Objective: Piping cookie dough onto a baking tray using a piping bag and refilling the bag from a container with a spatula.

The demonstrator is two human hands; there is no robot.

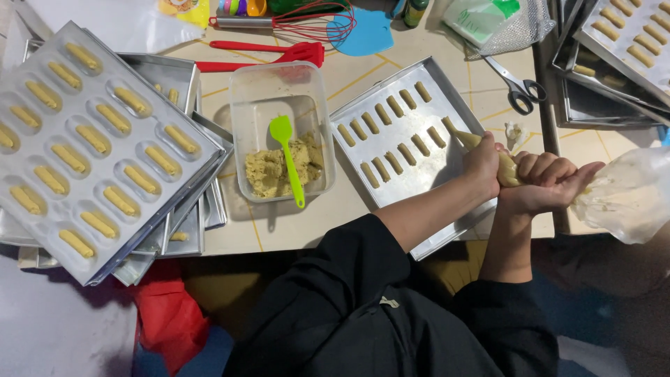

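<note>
1. Pale yellow dough fills a clear piping bag point(504, 167), held w/ both hands over the right part of a flat metal tray point(447, 91).
2. Left hand point(483, 164) is closed round the bag near its tip, guiding it; right hand point(551, 183) is clenched on the bag's body, squeezing. The bag's slack plastic tail point(628, 195) hangs off to the right, past the table edge.
3. Bag tip point(452, 130) sits at the tray surface, just beside the end of the middle row of dough sticks point(391, 132).
4. Step in hand, as I read it: piping another short stick onto the tray. 3 rows laid so far; right & lower parts of the tray are bare.
5. Next move prob. calls for steady squeeze from the right hand while the left draws the tip in a short straight line, then a clean lift to break the dough, keeping spacing even w/ neighbours.
6. Nearby: plastic tub point(279, 91) w/ leftover dough & a green spatula point(287, 157), left of the tray; stacked moulded trays point(91, 146) already filled, far left; scissors point(516, 87) & a red whisk point(307, 21) at the back.
</note>
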